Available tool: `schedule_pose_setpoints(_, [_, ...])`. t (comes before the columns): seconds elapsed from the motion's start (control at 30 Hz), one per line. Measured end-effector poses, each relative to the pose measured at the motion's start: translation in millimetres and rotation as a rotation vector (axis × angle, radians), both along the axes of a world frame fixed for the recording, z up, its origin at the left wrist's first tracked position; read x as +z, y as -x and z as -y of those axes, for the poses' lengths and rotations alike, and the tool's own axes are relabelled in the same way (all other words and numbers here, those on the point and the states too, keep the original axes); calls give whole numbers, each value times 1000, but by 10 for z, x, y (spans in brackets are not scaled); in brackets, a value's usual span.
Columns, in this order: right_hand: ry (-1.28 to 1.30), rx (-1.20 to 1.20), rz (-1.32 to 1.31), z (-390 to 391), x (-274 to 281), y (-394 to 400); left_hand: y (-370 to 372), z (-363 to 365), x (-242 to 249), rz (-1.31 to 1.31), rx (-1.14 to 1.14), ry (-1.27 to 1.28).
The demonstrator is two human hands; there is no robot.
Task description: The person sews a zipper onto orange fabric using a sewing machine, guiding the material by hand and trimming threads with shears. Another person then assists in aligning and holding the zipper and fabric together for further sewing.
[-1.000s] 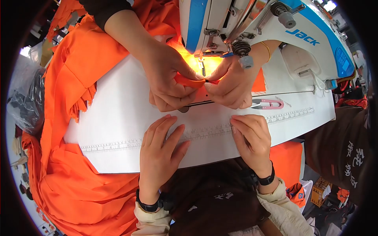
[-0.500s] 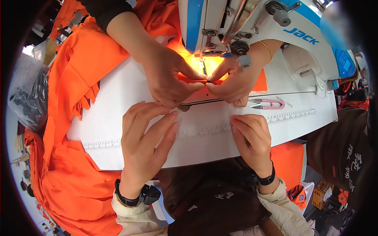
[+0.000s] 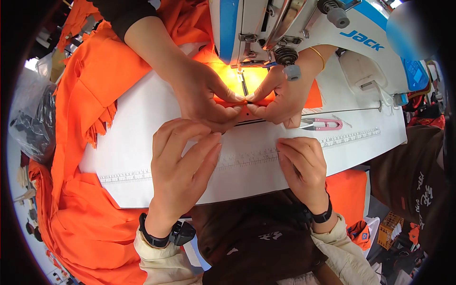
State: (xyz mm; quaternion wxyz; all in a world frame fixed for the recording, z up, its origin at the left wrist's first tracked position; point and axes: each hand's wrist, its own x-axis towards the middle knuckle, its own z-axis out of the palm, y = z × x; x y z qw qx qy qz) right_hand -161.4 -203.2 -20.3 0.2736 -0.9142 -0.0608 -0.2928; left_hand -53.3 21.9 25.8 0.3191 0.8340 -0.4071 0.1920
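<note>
My left hand [image 3: 178, 166] hovers over the front of the white sewing table [image 3: 237, 183], fingers bent and spread from the thumb, holding nothing. Close to the printed ruler [image 3: 247, 161], my right hand [image 3: 304, 164] is loosely curled, with a gap between thumb and fingers and nothing seen inside. Beyond them, a co-worker's left-side hand [image 3: 204, 97] and right-side hand [image 3: 282, 95] pinch a folded edge of orange fabric [image 3: 244, 110] in front of the needle area. Pink-handled thread snips [image 3: 327, 124] lie just past my right hand.
A white and blue sewing machine [image 3: 304, 28] stands at the back, its lamp lit. Orange cloth [image 3: 95, 223] hangs down the left side. A clear plastic bag [image 3: 33, 118] is at far left, and a yellow crate [image 3: 390, 230] sits low at right.
My left hand has shifted slightly right, its fingers drawn closer together. My right hand stays nearly still. The co-worker's hands still pinch the orange fabric.
</note>
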Motion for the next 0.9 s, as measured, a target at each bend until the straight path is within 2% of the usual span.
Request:
schedule_pose_setpoints(0.23, [3,6,-8,0,5,1,-224,286,-25,221,-56,-49])
schedule_pose_setpoints(0.33, [-1,7,-12,1,6,3,-347,421,-57,249,-81,-154])
schedule_pose_setpoints(0.67, [-2,13,-31,2,12,8,-436,548,-243,307,-66,-176])
schedule_pose_setpoints(0.73, [-10,13,-43,3,10,11,-422,546,-221,319,-45,-300])
schedule_pose_setpoints(0.9, [1,26,-60,14,39,0,-436,538,-235,356,-73,-364])
